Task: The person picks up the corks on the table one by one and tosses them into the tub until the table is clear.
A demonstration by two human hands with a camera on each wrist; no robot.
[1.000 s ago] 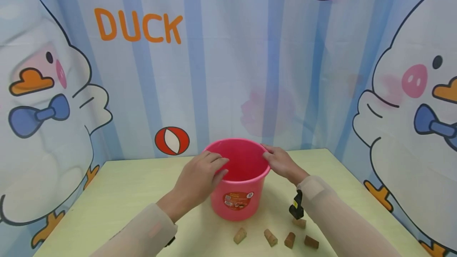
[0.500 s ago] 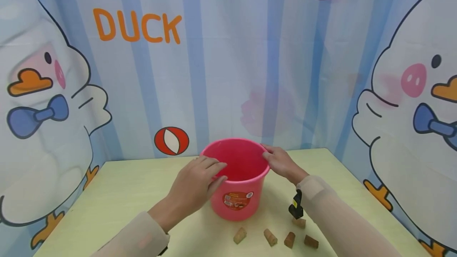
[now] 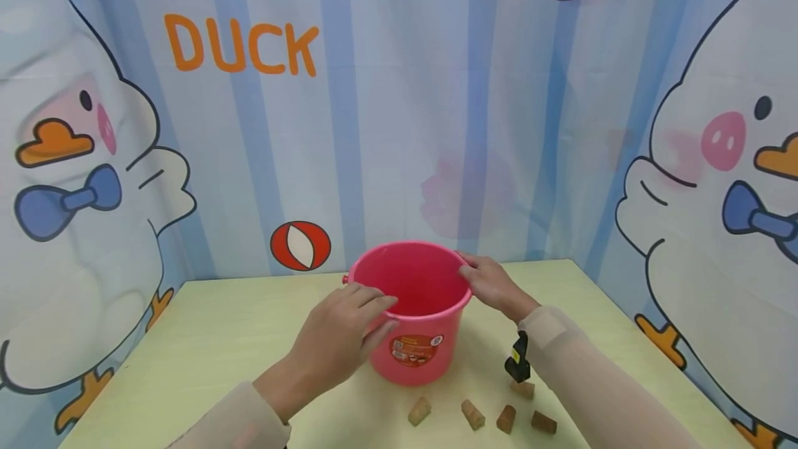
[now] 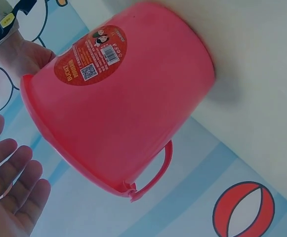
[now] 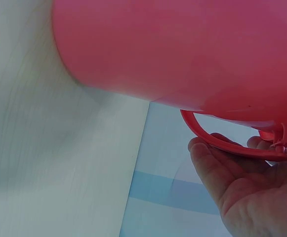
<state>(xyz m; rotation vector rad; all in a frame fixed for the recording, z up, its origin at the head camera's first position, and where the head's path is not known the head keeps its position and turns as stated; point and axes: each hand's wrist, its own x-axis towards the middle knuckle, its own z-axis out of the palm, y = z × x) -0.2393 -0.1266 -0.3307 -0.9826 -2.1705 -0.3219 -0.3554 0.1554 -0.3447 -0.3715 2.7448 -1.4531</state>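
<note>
A pink plastic bucket (image 3: 419, 326) with an orange label stands upright on the table, its mouth facing up. At its right side my right hand (image 3: 495, 287) grips the rim, thumb over the edge. The right wrist view shows that hand's fingers (image 5: 210, 165) behind the bucket's red handle (image 5: 205, 136), near its joint. My left hand (image 3: 337, 328) is at the front left of the rim, fingers spread and slightly bent. The left wrist view shows a gap between this hand (image 4: 15, 185) and the bucket. The handle (image 4: 165, 165) hangs down the far side.
Several small cork-like pieces lie in front of the bucket: tan ones (image 3: 420, 411) and brown ones (image 3: 544, 423). A pale wooden table (image 3: 237, 345) extends around them. Behind stands a blue striped curtain (image 3: 399, 123) with printed ducks.
My left hand has drawn back and down along the rim towards me, uncovering the bucket's left edge and handle joint. The right hand and bucket stay in place.
</note>
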